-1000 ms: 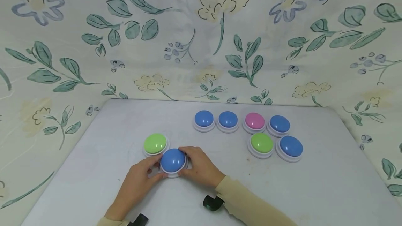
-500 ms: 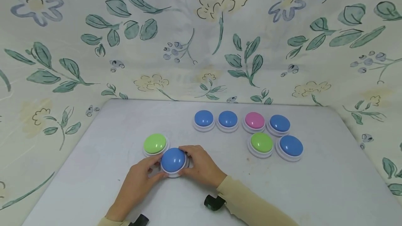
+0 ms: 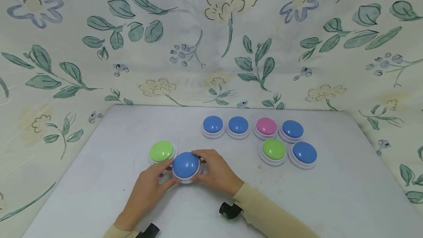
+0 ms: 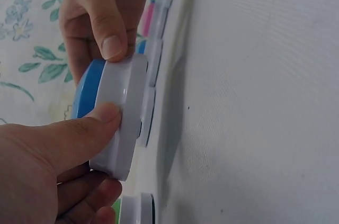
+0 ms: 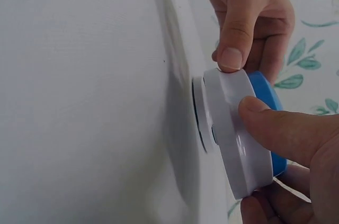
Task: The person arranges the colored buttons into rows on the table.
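A round push button with a blue dome and white base (image 3: 185,166) is pinched between both hands, dome upward. My left hand (image 3: 148,185) grips its left side, thumb (image 4: 106,114) on the white rim and fingers curled underneath. Opposite, my right hand (image 3: 219,172) holds the right edge, its thumb (image 5: 254,103) also on the white base. Both wrist views show the base raised off the white tabletop (image 4: 254,102). Just behind and left of it sits a green button (image 3: 161,151), close to my left fingertips.
Two blue buttons (image 3: 213,125) (image 3: 238,125) stand at the table's back. Right of them cluster a pink button (image 3: 266,126), a green button (image 3: 273,150) and two more blue buttons (image 3: 292,130) (image 3: 304,153). A floral cloth (image 3: 191,72) hangs behind the table.
Both hands have raised the blue button and shifted it slightly right, away from the green one beside it. The other buttons stay in place while the head view has shifted a little.
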Available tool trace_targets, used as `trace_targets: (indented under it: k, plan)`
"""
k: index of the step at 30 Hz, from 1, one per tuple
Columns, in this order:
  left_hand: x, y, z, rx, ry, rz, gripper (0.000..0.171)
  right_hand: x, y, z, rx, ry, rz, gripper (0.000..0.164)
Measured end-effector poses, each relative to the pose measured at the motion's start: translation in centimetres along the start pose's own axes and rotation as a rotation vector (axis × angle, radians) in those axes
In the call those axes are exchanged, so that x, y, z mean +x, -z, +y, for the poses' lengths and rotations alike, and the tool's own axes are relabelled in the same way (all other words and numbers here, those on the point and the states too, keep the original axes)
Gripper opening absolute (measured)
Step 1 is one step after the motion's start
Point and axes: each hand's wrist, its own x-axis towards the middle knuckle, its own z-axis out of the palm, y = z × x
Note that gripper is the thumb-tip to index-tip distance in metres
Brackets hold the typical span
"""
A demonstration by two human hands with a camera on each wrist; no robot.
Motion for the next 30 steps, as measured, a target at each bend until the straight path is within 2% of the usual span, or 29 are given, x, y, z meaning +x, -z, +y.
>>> trace_targets:
  k: [5, 16, 23, 30]
  plan:
    - [0.4, -0.1, 0.5, 0.009, -0.021, 0.007, 0.063, -0.3, 0.5, -0.1, 0.012, -0.031, 0.003, 0.07]
    - [1.3, -0.9, 1.0, -0.02, -0.069, 0.009, 0.062, -1.2, 1.6, 0.4, 0.018, -0.037, 0.037, 0.069]
    - [1.8, -1.2, 1.6, -0.038, -0.079, -0.002, 0.061, -1.7, 2.3, 0.5, 0.013, -0.064, 0.046, 0.07]
    - [2.2, -1.6, 2.1, -0.059, -0.098, -0.005, 0.061, -2.1, 2.9, 0.9, 0.025, -0.05, 0.076, 0.07]
